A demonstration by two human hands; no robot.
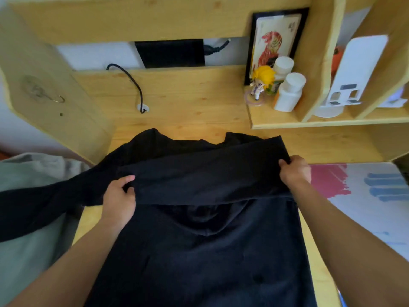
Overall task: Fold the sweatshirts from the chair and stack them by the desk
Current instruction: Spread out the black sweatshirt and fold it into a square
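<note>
A black sweatshirt lies spread on the wooden desk, its body running toward me. One sleeve is laid across the chest as a wide band. My left hand pinches the left end of that band. My right hand grips its right end at the garment's edge. The other sleeve trails off the desk's left side. A pale grey-green sweatshirt lies under that sleeve at the left.
A black cable rises from a hole at the desk's back. On the right shelf stand a framed picture, a small figurine and two white bottles. A pink and blue mat lies at the right.
</note>
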